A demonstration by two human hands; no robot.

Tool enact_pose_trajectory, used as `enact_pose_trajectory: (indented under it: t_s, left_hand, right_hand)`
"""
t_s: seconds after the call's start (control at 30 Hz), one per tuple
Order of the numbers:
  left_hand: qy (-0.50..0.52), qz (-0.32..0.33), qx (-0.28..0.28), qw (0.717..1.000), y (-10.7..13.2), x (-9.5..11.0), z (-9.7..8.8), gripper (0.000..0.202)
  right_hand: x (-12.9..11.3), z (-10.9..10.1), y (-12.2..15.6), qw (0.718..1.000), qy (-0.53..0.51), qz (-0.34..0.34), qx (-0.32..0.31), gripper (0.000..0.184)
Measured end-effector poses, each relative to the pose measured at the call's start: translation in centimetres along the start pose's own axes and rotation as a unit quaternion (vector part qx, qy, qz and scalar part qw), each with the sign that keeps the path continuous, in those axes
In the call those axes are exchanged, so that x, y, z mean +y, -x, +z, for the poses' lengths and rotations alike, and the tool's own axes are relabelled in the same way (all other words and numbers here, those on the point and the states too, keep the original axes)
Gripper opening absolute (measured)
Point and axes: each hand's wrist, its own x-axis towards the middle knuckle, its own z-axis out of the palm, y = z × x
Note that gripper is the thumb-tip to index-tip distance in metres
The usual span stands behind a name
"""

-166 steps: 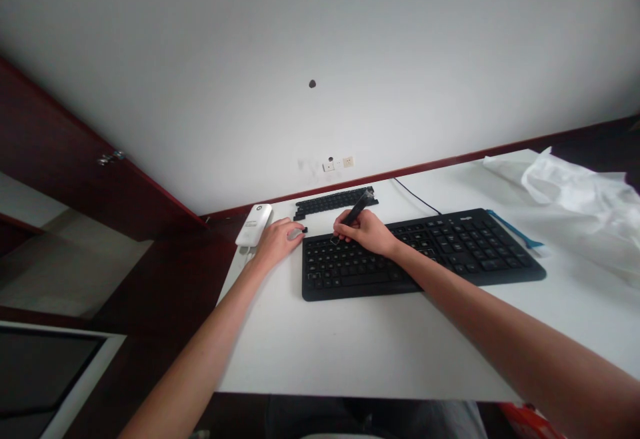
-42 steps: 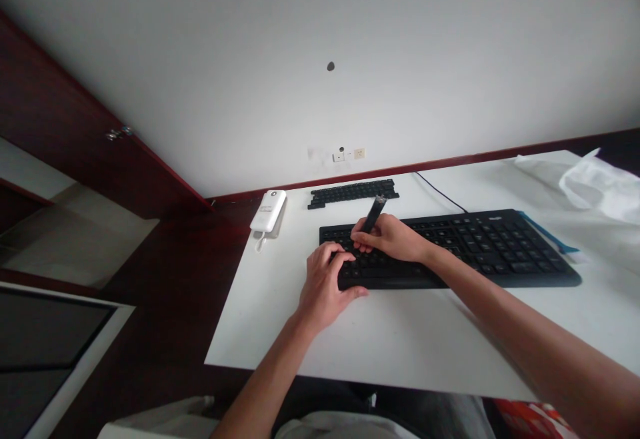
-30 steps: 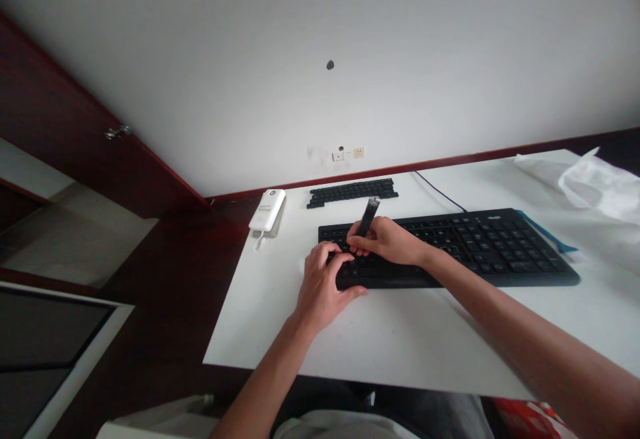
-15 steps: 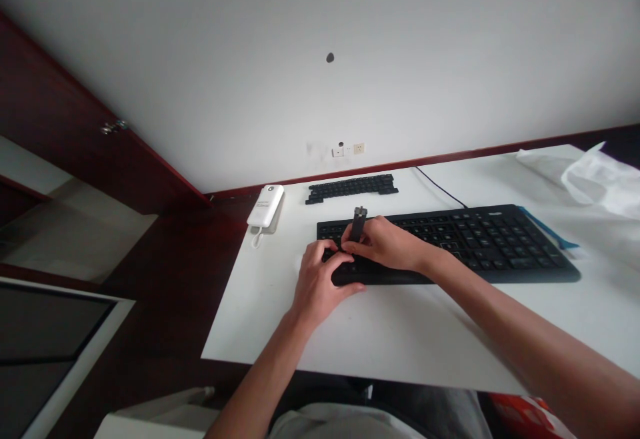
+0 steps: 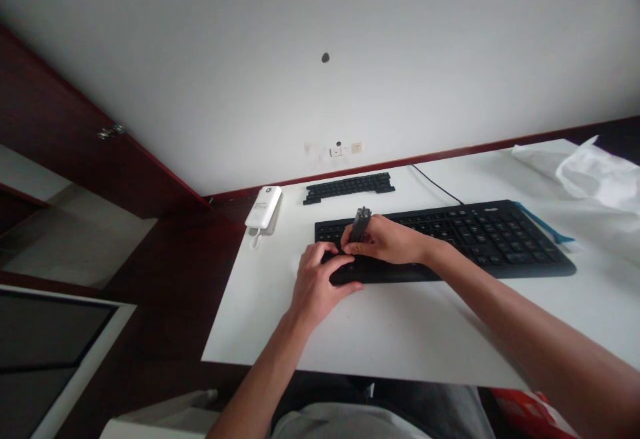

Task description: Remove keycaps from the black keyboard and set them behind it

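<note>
A black keyboard [image 5: 480, 236] lies across the white table [image 5: 410, 332]. My right hand [image 5: 387, 240] is closed round a dark stick-shaped tool [image 5: 359, 224], held nearly upright with its lower tip on the keys at the keyboard's left part. My left hand [image 5: 317, 282] rests on the keyboard's left front corner, thumb along the front edge and fingers curled onto the keys beside the tool's tip. What the fingertips pinch, if anything, is hidden.
A row of loose black keycaps [image 5: 349, 187] lies near the wall. A white power bank [image 5: 263, 207] sits at the table's back left corner. The keyboard cable [image 5: 433, 186] runs to the wall. Crumpled white plastic [image 5: 590, 176] and a blue strip [image 5: 543, 224] lie at the right.
My left hand came from the table's back left onto the keyboard's left front corner. Over the last second the tool tipped from leaning right to nearly upright, and both hands drew closer together.
</note>
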Motion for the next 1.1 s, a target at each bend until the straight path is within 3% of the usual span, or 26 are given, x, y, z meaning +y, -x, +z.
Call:
enact_pose_trajectory:
  t_s: [0.33, 0.63, 0.93, 1.1]
  left_hand:
    - [-0.003, 0.005, -0.006, 1.000, -0.1, 0.1, -0.1, 0.047]
    - [0.001, 0.007, -0.010, 1.000, -0.2, 0.1, -0.2, 0.047]
    - [0.022, 0.012, 0.013, 1.000, -0.2, -0.3, 0.0, 0.058]
    - [0.042, -0.011, 0.052, 0.998, -0.3, -0.5, 0.0, 0.036]
  right_hand:
    - [1.0, -0.5, 0.1, 0.996, -0.081, -0.008, -0.026, 0.027]
    - [2.2, -0.8, 0.4, 0.986, -0.160, 0.031, -0.039, 0.033]
    - [3.8, 0.3, -0.4, 0.977, -0.183, 0.063, 0.094, 0.035]
    - [4.8, -0.1, -0.7, 0.960, -0.206, 0.062, 0.178, 0.038]
